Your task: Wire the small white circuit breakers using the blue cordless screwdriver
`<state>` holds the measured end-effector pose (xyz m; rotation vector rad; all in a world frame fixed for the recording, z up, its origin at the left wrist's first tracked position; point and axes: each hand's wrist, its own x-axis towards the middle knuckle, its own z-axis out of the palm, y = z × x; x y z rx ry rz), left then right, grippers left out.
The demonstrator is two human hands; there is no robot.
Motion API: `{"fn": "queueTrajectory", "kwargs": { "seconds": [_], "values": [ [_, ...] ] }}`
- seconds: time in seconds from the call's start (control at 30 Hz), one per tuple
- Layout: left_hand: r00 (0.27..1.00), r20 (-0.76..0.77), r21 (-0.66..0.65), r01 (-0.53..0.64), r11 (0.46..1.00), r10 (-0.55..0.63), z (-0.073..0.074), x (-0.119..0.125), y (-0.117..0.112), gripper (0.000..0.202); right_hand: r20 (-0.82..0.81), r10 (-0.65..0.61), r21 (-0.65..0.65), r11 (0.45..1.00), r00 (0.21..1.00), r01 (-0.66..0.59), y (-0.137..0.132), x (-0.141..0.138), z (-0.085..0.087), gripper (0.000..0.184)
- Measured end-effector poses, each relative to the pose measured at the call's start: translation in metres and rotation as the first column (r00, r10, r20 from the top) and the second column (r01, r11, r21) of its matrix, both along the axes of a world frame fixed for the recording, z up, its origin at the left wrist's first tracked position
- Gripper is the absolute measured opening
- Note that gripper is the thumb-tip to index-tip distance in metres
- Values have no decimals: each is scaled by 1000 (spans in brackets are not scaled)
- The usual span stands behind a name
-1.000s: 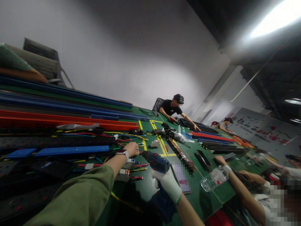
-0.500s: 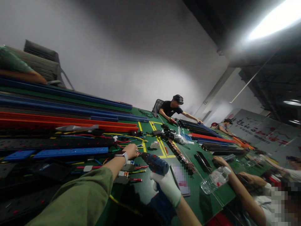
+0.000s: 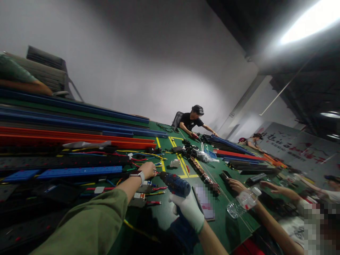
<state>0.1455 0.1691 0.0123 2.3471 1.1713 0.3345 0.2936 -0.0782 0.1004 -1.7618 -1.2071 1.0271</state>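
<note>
My right hand [image 3: 190, 209], in a white glove, is wrapped round the grip of a blue cordless drill [image 3: 176, 185]. The drill's chuck points left at the fingertips of my left hand [image 3: 148, 170]. That hand is bare, with a white watch on the wrist, and its fingers are pinched together by the tip of the drill. What they hold is too small and too covered to make out. Just below my left hand lie breakers [image 3: 138, 199] with short red and yellow-green wires. A blue socket strip [image 3: 81, 172] stretches out to the left.
Long orange channels [image 3: 79, 137] and blue channels [image 3: 66, 118] lie at the left. A white part [image 3: 174, 163] sits by the yellow tape. A phone [image 3: 204, 203], a plastic bottle [image 3: 243, 203] and co-workers' arms [image 3: 268, 217] are at the right. Another person [image 3: 192, 120] works at the far end.
My hands and the drill stay in place. At the right, a co-worker's hand has moved left to the black part, which has shifted. The person at the far end has drawn an arm in leftward.
</note>
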Motion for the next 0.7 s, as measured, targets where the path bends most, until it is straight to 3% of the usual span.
{"fn": "queueTrajectory", "kwargs": {
  "seconds": [0.17,0.43,0.7],
  "values": [
    [1000,3,7,0,1000,0,-2,0,0,21,-29,-38,49,998,999,39,0,2,-7,14],
    [1000,8,2,-4,1000,4,-3,0,1,20,-50,-14,48,999,999,16,-2,-6,7,17],
    [1000,4,7,-8,1000,8,-2,0,1,19,-26,2,28,1000,1000,-2,-2,-1,2,21]
  ]
}}
